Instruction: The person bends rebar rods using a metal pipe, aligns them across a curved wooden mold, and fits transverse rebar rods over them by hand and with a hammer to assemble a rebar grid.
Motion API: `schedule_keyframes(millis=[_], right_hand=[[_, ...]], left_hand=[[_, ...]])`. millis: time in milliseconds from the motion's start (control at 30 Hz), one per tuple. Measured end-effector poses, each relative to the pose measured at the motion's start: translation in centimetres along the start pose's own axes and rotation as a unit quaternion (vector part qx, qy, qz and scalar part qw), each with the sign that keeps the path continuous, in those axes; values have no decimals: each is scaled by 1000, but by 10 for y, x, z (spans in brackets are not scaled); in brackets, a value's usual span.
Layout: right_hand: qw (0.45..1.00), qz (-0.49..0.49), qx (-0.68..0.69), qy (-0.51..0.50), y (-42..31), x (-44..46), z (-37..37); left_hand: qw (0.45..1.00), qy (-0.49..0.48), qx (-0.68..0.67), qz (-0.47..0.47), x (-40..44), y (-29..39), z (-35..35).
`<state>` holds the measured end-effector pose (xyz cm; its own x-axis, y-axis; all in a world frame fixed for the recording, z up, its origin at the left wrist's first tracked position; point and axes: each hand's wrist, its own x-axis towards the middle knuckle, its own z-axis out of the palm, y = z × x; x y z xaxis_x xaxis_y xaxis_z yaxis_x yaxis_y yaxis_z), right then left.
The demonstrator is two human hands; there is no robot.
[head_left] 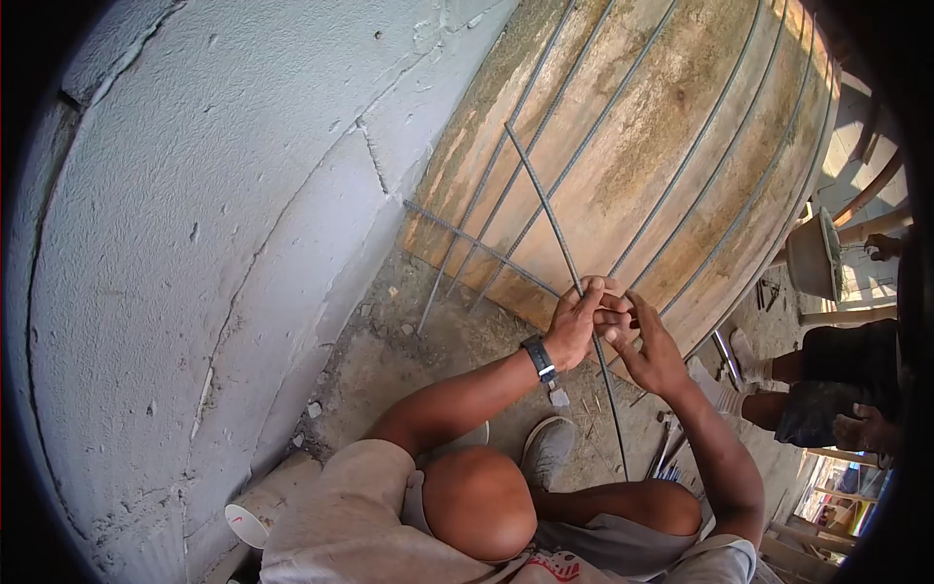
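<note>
My left hand, with a dark watch on its wrist, is closed around a loose ribbed steel rebar at the front edge of a wooden panel. That rebar slants across the other bars, and its lower end comes down between my knees. My right hand meets the left one, its fingers bent inward near the rebar; whatever they pinch is too small to tell. A crosswise rebar runs under several long parallel rebars and reaches my left hand.
The wooden panel lies beside a rough grey wall. A white pipe is at lower left. Tools lie on the ground at right. Another person's legs and a bucket are at far right.
</note>
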<state>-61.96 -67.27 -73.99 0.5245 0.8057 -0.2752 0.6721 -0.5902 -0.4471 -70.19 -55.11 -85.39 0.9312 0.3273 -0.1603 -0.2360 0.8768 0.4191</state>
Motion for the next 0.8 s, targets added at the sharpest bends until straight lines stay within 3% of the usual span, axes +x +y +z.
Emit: schedule_keyframes(millis=[67, 133, 167, 233, 333, 433, 467, 567, 667, 800], right_hand=[[988, 94, 86, -84, 30, -44, 18], [975, 82, 180, -105, 96, -78, 63], [993, -71, 90, -17, 105, -82, 71], [991, 54, 121, 30, 103, -77, 62], [981, 93, 168, 22, 116, -51, 47], [945, 118, 287, -105, 109, -35, 28], [977, 60, 193, -65, 137, -32, 38], [989, 39, 119, 83, 132, -25, 14], [993, 37, 54, 97, 135, -9, -3], [985, -18, 9, 174, 152, 8, -10]], left_hand=[[998, 54, -23, 7, 17, 15, -10], [996, 79, -44, 25, 32, 16, -24], [994, 91, -51, 32, 37, 17, -27], [991, 110, -70, 32, 45, 19, -28], [981, 166, -72, 69, 64, 26, -29], [977, 183, -69, 81, 81, 26, -34], [981, 179, -23, 71, 84, 25, -37], [976, 182, 118, 17, 83, 30, -40], [951, 214, 214, -59, 90, 48, -36], [941, 194, 272, -61, 102, 58, -36]])
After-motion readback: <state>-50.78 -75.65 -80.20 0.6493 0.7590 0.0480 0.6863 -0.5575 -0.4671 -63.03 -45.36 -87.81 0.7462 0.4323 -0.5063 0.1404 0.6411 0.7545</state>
